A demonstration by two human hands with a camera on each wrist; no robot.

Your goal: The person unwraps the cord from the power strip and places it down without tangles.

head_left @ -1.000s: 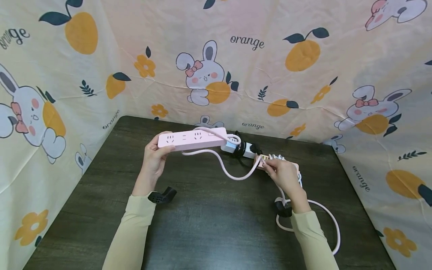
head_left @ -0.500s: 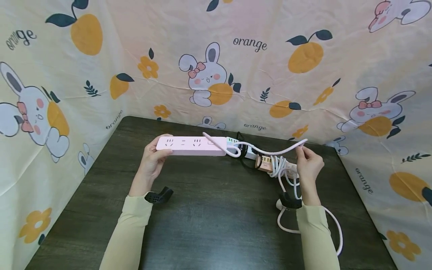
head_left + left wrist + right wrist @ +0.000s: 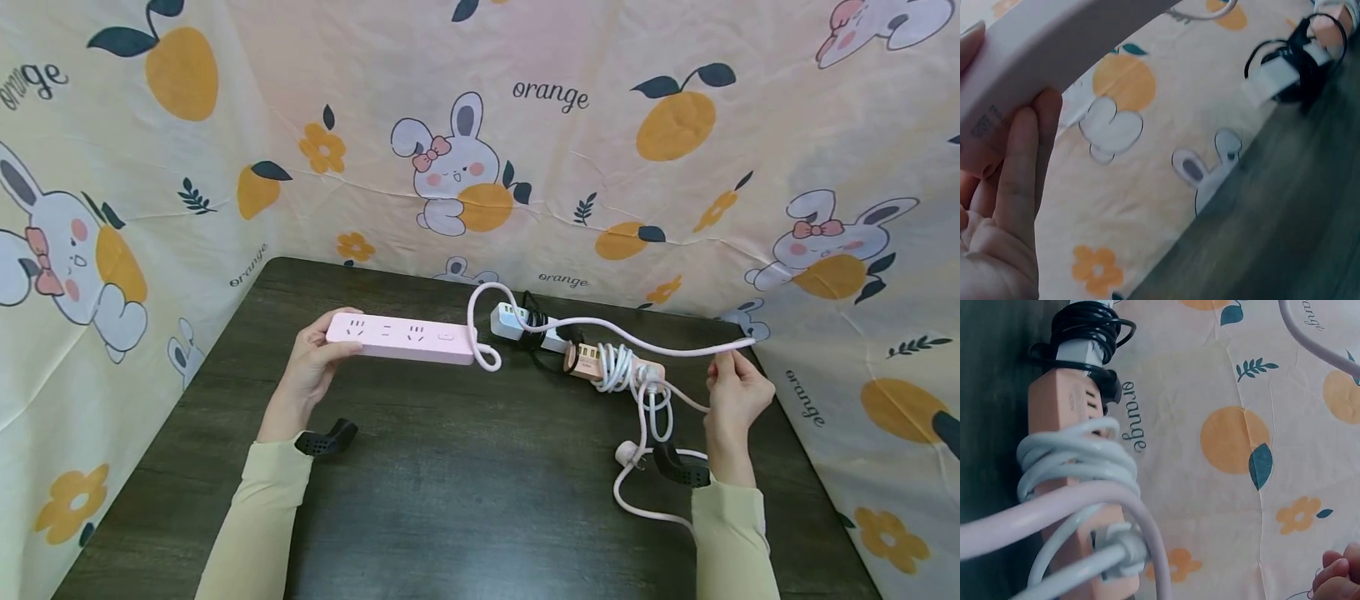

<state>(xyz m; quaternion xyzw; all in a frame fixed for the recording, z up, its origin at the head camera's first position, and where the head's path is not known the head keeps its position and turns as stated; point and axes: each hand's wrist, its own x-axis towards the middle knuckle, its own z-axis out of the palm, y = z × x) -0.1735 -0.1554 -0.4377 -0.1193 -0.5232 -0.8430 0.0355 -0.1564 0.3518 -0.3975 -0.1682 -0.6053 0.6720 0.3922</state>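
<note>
Patterned cloth (image 3: 300, 125) hangs behind a dark table (image 3: 450, 483). Pink power strip (image 3: 401, 336) is up off the tabletop, left of two other strips and apart from them. Likely light, rigid plastic, smooth enough to slip a bit — held by one end only, so the cord end may sag or twist. Better hold: both long sides, nearer the middle. Peach power strip (image 3: 585, 362) lies on the table wrapped in white cord (image 3: 617, 368); blue power strip (image 3: 505, 321), wrapped in black cord (image 3: 534, 329), lies next to it. Left hand (image 3: 311, 362) grips the pink strip's left end, thumb opposite fingers. Right hand (image 3: 738, 390) pinches the pink cord (image 3: 637, 337). Probably springy, tough — avoid tugging at the strip joint.
</note>
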